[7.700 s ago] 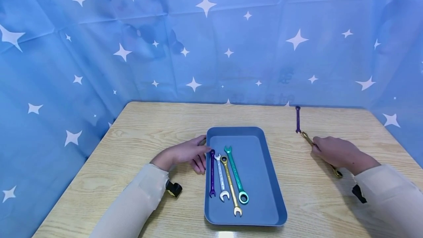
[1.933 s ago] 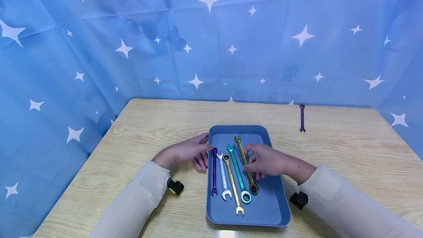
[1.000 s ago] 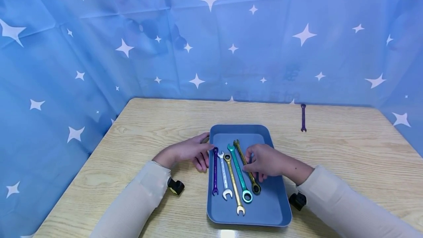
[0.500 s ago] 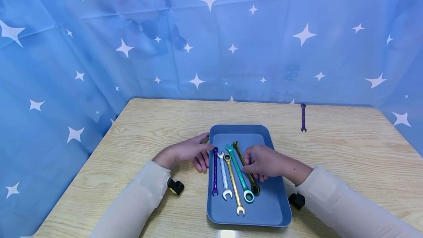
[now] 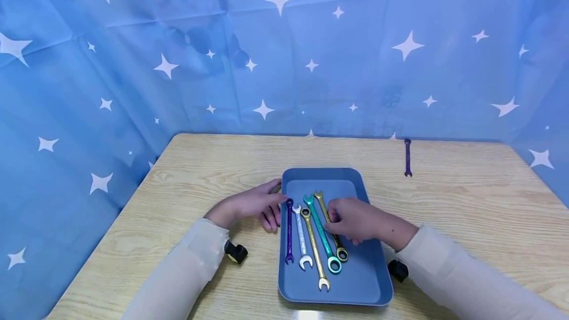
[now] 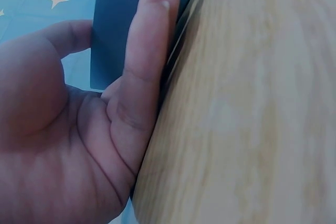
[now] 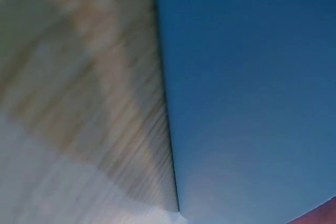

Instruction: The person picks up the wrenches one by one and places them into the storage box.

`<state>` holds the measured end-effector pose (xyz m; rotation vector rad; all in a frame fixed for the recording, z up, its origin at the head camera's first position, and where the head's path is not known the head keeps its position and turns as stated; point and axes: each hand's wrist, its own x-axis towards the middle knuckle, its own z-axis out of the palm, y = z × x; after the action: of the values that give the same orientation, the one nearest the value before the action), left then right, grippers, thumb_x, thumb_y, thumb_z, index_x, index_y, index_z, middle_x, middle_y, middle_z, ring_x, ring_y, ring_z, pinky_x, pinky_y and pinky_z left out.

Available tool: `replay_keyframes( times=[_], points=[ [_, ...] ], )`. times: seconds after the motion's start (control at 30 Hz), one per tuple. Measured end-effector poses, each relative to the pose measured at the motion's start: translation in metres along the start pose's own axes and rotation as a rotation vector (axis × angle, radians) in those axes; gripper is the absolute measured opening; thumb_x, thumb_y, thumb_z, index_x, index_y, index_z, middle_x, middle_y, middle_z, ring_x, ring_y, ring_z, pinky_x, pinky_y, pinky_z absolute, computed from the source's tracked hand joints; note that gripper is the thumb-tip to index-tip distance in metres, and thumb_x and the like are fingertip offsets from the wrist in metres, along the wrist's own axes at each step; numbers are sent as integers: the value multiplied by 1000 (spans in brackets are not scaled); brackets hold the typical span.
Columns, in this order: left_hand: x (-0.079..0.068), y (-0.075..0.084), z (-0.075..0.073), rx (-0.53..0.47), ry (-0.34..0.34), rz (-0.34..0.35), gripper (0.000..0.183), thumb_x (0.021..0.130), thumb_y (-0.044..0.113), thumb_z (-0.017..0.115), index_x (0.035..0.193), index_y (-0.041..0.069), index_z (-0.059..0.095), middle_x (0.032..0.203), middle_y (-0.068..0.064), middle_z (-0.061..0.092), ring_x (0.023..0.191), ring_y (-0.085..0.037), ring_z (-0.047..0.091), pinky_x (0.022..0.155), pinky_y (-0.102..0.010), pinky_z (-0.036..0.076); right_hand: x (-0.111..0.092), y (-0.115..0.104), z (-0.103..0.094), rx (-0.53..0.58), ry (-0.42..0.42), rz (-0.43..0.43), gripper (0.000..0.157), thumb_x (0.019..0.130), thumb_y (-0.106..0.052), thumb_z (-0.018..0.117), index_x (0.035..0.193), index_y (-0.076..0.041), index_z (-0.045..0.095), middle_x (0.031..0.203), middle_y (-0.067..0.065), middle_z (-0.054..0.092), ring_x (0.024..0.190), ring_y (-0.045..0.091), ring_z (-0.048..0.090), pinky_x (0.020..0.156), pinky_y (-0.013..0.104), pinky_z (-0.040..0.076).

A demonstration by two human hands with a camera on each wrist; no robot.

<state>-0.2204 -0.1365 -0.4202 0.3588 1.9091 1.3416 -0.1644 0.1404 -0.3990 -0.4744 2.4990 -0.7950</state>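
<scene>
My left hand holds the left side of a blue-grey tray, the thumb over the rim and the fingers against the outer wall. Inside the tray, the right hand pinches the shaft of a gold combination wrench, which lies along the tray floor; part of the shaft is hidden by the fingers. Left of it, in a slanting row, are a green wrench, another gold wrench, a silver wrench and a purple wrench. The right wrist view shows none of the right fingers' grip.
A second purple wrench lies on the wooden table near its back edge, right of the tray. Behind the table hangs a blue cloth with white stars. Each wrist wears a small black camera.
The right hand has brought the gold wrench from the table at the right into the tray, beside the green one. Lately that wrench has turned flat. The left hand stays at the tray.
</scene>
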Motion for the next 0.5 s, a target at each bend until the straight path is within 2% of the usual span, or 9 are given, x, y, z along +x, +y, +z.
replay_keyframes(
  times=[0.17, 0.37, 0.5],
  points=[
    [1, 0, 0, -3, 0, 2, 64, 105, 35, 49, 159, 31, 14, 80, -16, 69, 63, -25, 71, 61, -41, 64, -2, -1, -2, -28, 50, -29, 24, 99, -28, 64, 80, -15, 56, 53, -2, 51, 39, 13, 53, 37, 21, 42],
    [1, 0, 0, 4, -7, 6, 65, 105, 36, 48, 159, 32, 13, 80, -16, 69, 63, -25, 71, 62, -41, 64, -6, 2, -19, -68, 288, -126, 28, 102, -29, 58, 78, -16, 57, 56, -4, 47, 47, 12, 49, 42, 24, 39],
    [1, -2, -1, 0, -9, 6, 65, 105, 36, 49, 159, 33, 14, 80, -17, 70, 63, -27, 72, 62, -42, 64, -7, 10, -36, -108, 419, -134, 29, 103, -29, 57, 78, -15, 58, 58, -4, 44, 51, 12, 42, 47, 25, 36]
  ],
)
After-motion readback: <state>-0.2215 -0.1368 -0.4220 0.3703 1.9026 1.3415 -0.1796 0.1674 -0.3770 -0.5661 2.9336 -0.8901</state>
